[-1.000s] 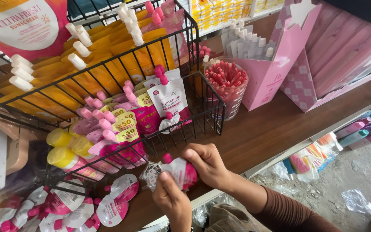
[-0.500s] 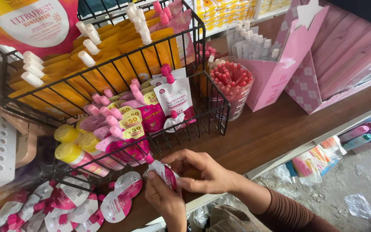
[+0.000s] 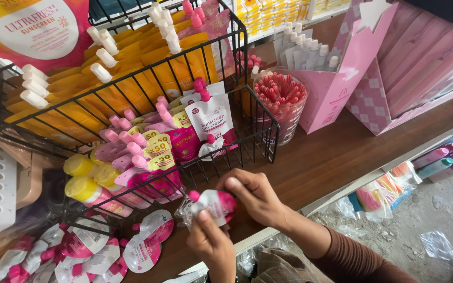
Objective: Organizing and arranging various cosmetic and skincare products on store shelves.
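Both hands closed on one small pink-capped pouch (image 3: 213, 204), left hand (image 3: 211, 243) beneath, right hand (image 3: 255, 196) above, fingers pinching it, just before the black wire basket (image 3: 260, 131) over the brown surface (image 3: 331, 157).

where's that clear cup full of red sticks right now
In the head view the clear cup of red sticks stands on the wooden shelf, upper middle, between the black wire basket to its left and the pink cardboard display box to its right.

I see the pink-capped sachet (image 3: 212, 205) has turned, cap now pointing left; both hands have lifted it slightly nearer the wire basket (image 3: 260, 137).
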